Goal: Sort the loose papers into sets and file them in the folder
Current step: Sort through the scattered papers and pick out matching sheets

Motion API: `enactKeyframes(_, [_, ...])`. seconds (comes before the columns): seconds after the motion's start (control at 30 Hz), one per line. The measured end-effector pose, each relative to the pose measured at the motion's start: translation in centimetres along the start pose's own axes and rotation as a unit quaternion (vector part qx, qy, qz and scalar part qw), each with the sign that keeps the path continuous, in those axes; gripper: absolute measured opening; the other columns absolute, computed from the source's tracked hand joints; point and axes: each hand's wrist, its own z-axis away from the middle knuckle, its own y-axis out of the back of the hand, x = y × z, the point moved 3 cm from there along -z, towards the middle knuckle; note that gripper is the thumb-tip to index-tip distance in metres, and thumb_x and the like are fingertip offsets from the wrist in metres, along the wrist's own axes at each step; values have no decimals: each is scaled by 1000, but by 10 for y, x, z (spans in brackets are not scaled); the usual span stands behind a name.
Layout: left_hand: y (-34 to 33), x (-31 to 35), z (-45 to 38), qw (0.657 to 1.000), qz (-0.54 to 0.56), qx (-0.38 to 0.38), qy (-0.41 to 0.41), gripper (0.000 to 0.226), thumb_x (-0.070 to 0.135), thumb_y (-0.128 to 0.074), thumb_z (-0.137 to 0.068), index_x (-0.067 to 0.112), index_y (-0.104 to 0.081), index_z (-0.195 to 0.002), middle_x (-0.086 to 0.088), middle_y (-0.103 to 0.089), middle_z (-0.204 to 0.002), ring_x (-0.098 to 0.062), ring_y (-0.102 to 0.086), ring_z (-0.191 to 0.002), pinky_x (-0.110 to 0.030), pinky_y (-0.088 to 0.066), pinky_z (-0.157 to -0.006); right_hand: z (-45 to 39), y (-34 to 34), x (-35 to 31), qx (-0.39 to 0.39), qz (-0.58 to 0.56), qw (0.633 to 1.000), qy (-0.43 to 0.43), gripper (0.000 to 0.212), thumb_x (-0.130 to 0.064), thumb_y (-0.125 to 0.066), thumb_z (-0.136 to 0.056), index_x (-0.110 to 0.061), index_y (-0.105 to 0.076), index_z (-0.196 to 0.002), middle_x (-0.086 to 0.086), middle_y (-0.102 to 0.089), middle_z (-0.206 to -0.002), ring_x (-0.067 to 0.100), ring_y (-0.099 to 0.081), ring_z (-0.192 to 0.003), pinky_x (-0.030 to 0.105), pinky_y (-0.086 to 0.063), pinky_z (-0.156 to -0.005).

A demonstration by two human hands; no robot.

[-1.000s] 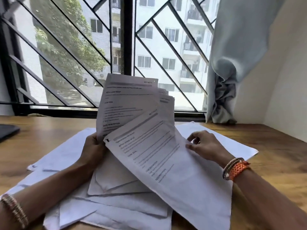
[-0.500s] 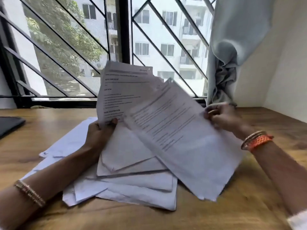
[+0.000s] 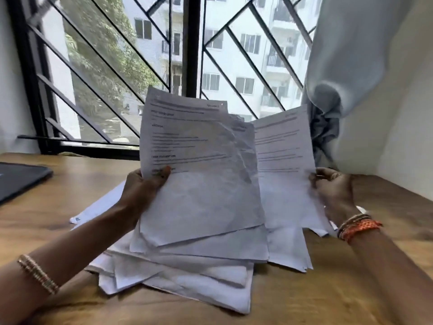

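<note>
Both grips are closed on paper: the left hand (image 3: 143, 186) pinches a raised sheaf of printed sheets (image 3: 199, 165) with its thumb on the front, and the right hand (image 3: 332, 186) grips one sheet (image 3: 283, 165) by its edge. Under them, loose papers (image 3: 187, 273) lie heaped on the wooden table (image 3: 328, 296).

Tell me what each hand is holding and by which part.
The left hand grips a fanned stack of printed sheets at its left edge, thumb on the front. The right hand pinches one printed sheet at its right edge.
</note>
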Motion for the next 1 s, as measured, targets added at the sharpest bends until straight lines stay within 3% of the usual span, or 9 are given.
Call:
enactKeyframes(0.17, [1, -10, -1, 1000, 28, -6, 9, 10, 14, -65, -88, 15, -62, -78, 13, -64, -48, -1, -59, -41, -13, -44, -37, 62, -63, -13, -187, -160, 966, -74, 14, 8, -60, -86, -4, -67, -87, 3, -72, -65, 11, -65, -51, 20, -53, -48])
enactKeyframes(0.27, [0, -13, -1, 999, 40, -21, 10, 10, 10, -63, -88, 16, -60, -81, 14, -65, -50, 1, -59, -41, -12, -43, -37, 83, -78, -14, -209, -172, 959, -83, 18, 11, -61, -83, 1, -68, -96, 17, -73, -85, 26, -68, -68, 32, -59, -61])
enactKeyframes(0.37, [1, -15, -8, 998, 40, -38, 28, 12, 5, -63, -86, 16, -61, -83, 2, -70, -68, 0, -61, -45, -12, -46, -41, 93, -81, -17, -232, -166, 955, -87, 22, 14, -59, -83, 0, -69, -97, 18, -73, -90, 27, -68, -71, 29, -58, -59])
enactKeyframes(0.47, [2, -18, -9, 998, 45, -48, 16, 15, 1, -64, -85, 15, -62, -87, 0, -70, -74, -1, -65, -51, -14, -48, -45, 90, -80, -22, -250, -151, 949, -116, 17, -14, -54, -96, -8, -70, -96, 13, -72, -90, 22, -67, -69, 29, -56, -59])
enactKeyframes(0.57, [-2, -10, -5, 996, 42, -68, -30, 22, 1, -64, -85, 9, -62, -106, -2, -72, -86, -6, -68, -63, -18, -52, -50, 80, -78, -31, -319, -143, 926, -141, 41, -52, -54, -87, -16, -73, -96, 6, -70, -90, 21, -63, -72, 31, -47, -64])
enactKeyframes(0.73, [-13, 37, -14, 987, 66, -77, -125, 47, 2, -69, -80, 17, -46, -117, 2, -69, -93, -11, -68, -73, -23, -55, -55, 68, -82, -75, -337, -183, 923, -17, 23, 2, -63, -82, -6, -68, -103, 10, -74, -96, 21, -72, -81, 28, -57, -63])
enactKeyframes(0.83, [-16, 77, -33, 979, 73, -116, -150, 68, 17, -86, -60, 18, -50, -118, 0, -72, -95, -12, -70, -79, -29, -58, -61, 58, -89, -108, -301, -218, 928, 30, 22, 8, -61, -83, -4, -67, -101, 7, -75, -88, 19, -72, -74, 26, -56, -58])
enactKeyframes(0.93, [-16, 99, -41, 973, 31, -187, -129, 72, 43, -91, -32, 17, -72, -97, -9, -74, -97, -23, -72, -80, -38, -60, -65, 53, -91, -121, -294, -219, 929, 49, 21, 5, -61, -83, -5, -68, -100, 8, -75, -85, 19, -71, -69, 24, -53, -51])
enactKeyframes(1.0, [-14, 96, -42, 970, 4, -218, -111, 72, 48, -90, -33, 16, -72, -94, -10, -74, -97, -22, -72, -81, -36, -60, -65, 53, -93, -117, -312, -210, 925, 56, 25, -3, -67, -74, -5, -69, -99, 12, -74, -88, 23, -71, -72, 27, -55, -55])
